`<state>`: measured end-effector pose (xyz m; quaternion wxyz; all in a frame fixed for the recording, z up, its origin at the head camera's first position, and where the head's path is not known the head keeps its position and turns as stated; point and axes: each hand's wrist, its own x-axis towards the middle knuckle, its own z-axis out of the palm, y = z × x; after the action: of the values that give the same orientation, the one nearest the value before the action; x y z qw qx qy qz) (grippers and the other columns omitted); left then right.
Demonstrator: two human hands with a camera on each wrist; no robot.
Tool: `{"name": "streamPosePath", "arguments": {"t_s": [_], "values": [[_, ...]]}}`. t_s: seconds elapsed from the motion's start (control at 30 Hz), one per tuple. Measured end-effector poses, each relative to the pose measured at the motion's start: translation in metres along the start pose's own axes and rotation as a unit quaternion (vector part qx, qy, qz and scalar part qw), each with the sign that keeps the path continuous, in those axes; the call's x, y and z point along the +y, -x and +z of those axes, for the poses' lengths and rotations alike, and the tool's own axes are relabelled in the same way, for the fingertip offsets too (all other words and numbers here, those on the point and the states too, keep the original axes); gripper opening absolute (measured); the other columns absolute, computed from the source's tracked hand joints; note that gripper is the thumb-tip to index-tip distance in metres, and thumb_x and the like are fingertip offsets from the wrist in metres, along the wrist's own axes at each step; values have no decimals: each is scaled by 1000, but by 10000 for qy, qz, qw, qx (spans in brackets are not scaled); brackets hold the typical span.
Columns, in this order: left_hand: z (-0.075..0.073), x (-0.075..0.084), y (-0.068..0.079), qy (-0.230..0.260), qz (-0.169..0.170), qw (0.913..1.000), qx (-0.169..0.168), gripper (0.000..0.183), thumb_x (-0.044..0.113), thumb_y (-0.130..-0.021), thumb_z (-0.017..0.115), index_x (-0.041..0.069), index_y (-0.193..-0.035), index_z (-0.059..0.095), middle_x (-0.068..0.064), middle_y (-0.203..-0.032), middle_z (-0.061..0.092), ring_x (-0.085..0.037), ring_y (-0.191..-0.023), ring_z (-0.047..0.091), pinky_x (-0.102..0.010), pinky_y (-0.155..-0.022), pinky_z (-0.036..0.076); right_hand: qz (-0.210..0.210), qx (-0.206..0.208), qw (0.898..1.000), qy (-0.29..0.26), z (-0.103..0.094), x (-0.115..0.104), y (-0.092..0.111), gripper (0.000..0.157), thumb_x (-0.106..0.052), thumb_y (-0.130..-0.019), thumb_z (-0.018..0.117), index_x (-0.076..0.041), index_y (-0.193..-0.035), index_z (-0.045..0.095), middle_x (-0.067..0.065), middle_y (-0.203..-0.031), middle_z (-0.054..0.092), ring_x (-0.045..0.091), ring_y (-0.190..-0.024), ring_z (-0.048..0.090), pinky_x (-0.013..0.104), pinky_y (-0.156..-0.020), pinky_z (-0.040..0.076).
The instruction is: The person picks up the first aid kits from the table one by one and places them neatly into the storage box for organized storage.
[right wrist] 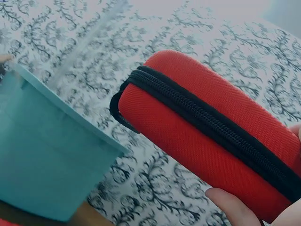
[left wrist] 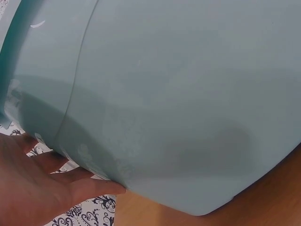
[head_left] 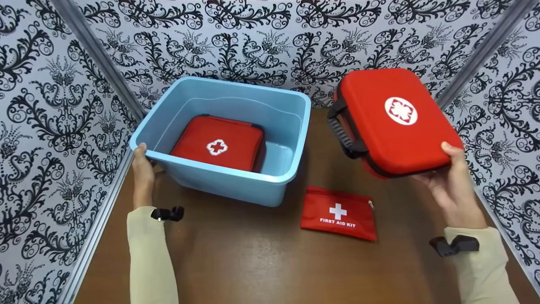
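My right hand (head_left: pixel 457 190) grips a red hard-shell first aid case (head_left: pixel 392 126) by its near right corner, thumb on top and fingers beneath. The case hangs tilted above the table, its black handle (head_left: pixel 348 137) facing the bin; the black zipper (right wrist: pixel 197 110) shows in the right wrist view. With my left hand (head_left: pixel 143 175) I hold the near left corner of a light blue plastic bin (head_left: pixel 219 166), fingers along its side. Inside lies a red soft first aid bag (head_left: pixel 202 137). On the table is a flat red first aid pouch (head_left: pixel 337 228).
The brown table (head_left: pixel 249 257) is bordered by patterned wall panels (head_left: pixel 253 46) at the back and both sides. Metal rails (head_left: pixel 101 63) run along the panel corners. The pouch lies right of the bin, below the raised case.
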<state>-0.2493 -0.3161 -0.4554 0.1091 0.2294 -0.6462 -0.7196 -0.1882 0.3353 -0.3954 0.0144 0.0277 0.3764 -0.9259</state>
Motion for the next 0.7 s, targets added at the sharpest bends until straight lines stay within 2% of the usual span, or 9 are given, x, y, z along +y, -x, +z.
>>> {"name": "streamPosePath", "arguments": {"t_s": [0.07, 0.23, 0.6, 0.7], "values": [[0, 1, 0, -47, -63, 10000, 20, 69, 51, -102, 27, 9, -157, 28, -19, -158, 31, -33, -142, 35, -56, -116, 35, 27, -91, 9999, 75, 7, 1, -1, 32, -20, -106, 44, -20, -138, 47, 11, -118, 67, 30, -96, 72, 47, -71, 62], [0, 1, -2, 27, -149, 9999, -59, 69, 52, -102, 28, 11, -158, 27, -19, -160, 28, -35, -144, 33, -59, -115, 35, 87, -292, 9992, 244, 24, 4, -1, 33, -20, -106, 43, -18, -139, 46, 10, -119, 67, 30, -96, 73, 46, -72, 62], [-1, -1, -2, 179, -166, 9997, -89, 69, 53, -102, 29, 13, -158, 27, -18, -161, 28, -31, -143, 34, -57, -117, 34, 349, -525, 9946, 818, 67, 26, -11, 37, -26, -105, 45, -20, -142, 41, 6, -115, 68, 24, -91, 73, 38, -69, 63], [-1, -1, -2, 164, -71, 9998, -54, 69, 52, -102, 30, 11, -158, 26, -17, -162, 27, -30, -145, 32, -51, -120, 31, 407, -542, 9936, 906, 76, 34, -14, 39, -28, -105, 46, -21, -143, 40, 5, -114, 68, 23, -91, 73, 37, -69, 62]]}}
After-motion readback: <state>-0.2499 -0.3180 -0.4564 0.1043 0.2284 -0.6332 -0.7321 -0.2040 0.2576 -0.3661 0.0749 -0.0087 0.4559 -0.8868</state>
